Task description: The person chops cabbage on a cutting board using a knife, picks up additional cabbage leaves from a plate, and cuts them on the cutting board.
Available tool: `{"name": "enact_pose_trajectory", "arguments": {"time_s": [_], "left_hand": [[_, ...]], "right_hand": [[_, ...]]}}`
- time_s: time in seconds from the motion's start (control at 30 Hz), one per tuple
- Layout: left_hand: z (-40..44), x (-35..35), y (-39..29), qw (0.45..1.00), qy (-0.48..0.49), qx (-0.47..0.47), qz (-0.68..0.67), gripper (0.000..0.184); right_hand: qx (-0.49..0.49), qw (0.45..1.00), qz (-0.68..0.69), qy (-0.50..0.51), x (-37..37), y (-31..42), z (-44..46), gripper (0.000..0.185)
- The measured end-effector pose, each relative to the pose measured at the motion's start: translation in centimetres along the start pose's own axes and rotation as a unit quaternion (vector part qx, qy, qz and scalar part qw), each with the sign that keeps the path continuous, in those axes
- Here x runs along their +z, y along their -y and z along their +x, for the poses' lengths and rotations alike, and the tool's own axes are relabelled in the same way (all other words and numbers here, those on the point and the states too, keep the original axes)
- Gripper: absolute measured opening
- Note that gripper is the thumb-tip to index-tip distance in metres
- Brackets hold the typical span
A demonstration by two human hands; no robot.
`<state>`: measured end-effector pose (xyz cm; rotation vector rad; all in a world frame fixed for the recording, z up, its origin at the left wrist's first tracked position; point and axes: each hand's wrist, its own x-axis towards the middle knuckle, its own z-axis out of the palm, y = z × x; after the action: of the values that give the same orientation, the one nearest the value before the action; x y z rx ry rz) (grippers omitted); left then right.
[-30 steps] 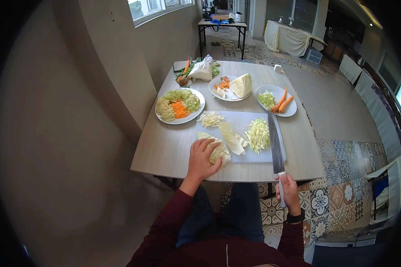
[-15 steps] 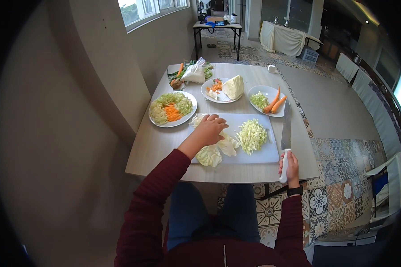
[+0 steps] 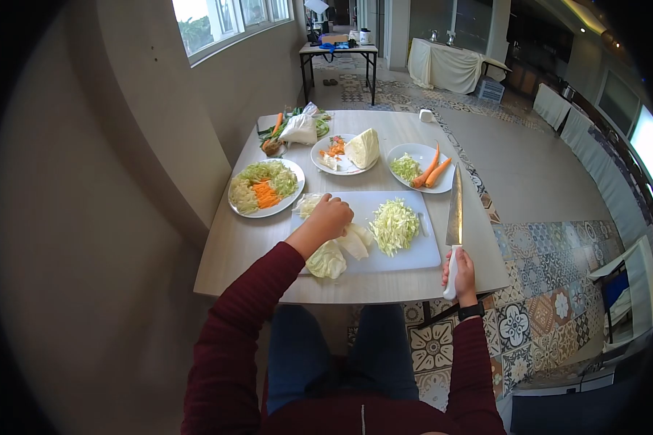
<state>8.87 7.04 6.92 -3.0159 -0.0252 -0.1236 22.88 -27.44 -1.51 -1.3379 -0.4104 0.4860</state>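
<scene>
My left hand (image 3: 330, 219) is over the left half of the white cutting board (image 3: 399, 262), its fingers drawn together on a pale cabbage leaf; the fingertips are partly hidden. More loose cabbage leaves (image 3: 326, 262) lie under and around it, some past the board's front edge. A heap of shredded cabbage (image 3: 394, 227) sits on the board's right half. Right of the board, my right hand (image 3: 463, 271) grips the white handle of a large kitchen knife (image 3: 455, 210), its blade pointing away from me along the table's right side.
Behind the board stand a plate of shredded vegetables (image 3: 295, 200), a plate with a cabbage wedge (image 3: 363, 148) and carrot pieces, and a plate with whole carrots (image 3: 432, 174). A white bag (image 3: 299, 130) and vegetables lie at the back left. A wall is close on the left.
My left hand's spread fingers have lowered and closed onto the cabbage leaves. My right hand still holds the knife. The whole view has shifted slightly.
</scene>
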Motion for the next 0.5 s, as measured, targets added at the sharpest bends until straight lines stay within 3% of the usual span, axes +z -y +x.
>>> {"name": "enact_pose_trajectory", "arguments": {"time_s": [0.3, 0.5], "left_hand": [[1.7, -3.9, 4.7, 0.997, 0.006, -0.074, -0.008, 0.023], [5.0, -3.0, 4.5, 0.987, -0.062, -0.14, -0.055, 0.023]], "right_hand": [[0.004, 1.0, -0.001, -0.001, 0.3, 0.3, -0.3, 0.04], [0.009, 1.0, 0.002, -0.01, 0.7, 0.9, -0.6, 0.04]]}}
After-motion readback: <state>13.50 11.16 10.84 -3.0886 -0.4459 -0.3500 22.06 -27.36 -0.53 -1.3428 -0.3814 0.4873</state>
